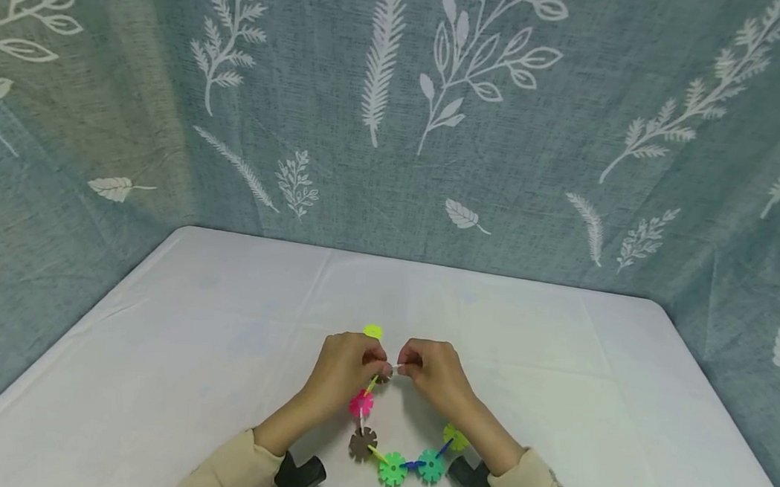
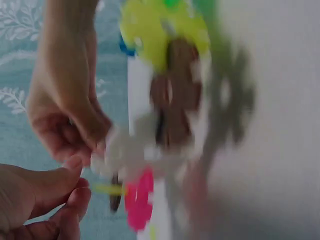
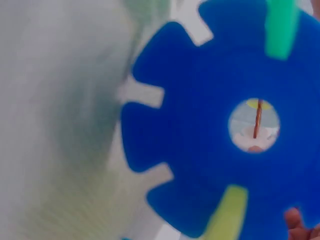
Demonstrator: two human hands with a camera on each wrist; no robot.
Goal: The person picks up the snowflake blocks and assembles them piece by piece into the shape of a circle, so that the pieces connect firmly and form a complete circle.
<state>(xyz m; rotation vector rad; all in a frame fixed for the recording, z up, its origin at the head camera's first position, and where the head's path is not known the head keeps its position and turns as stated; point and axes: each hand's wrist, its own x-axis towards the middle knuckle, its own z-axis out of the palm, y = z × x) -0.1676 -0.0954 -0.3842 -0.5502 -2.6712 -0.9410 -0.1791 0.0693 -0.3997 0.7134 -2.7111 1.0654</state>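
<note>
Notched plastic discs form a curved chain in the head view. My left hand (image 1: 345, 367) pinches a brown disc (image 1: 385, 376) at its upper end. Just across a small gap, my right hand (image 1: 437, 373) pinches a small white disc (image 1: 396, 367), seen nearly edge-on. Below the left hand follow a pink disc (image 1: 361, 403), another brown disc (image 1: 363, 445), a green disc (image 1: 392, 470), a teal disc (image 1: 431, 466) and a yellow-green disc (image 1: 456, 437), with edge-on discs linking them. A blue disc (image 3: 190, 110) fills much of the right wrist view. The left wrist view is blurred.
A bright yellow disc (image 1: 373, 331) shows behind my left hand. Black devices (image 1: 300, 476) sit at both wrists. The white-covered table (image 1: 223, 337) extends around the hands, and a blue-green leaf-patterned cloth (image 1: 340, 181) hangs at its back and sides.
</note>
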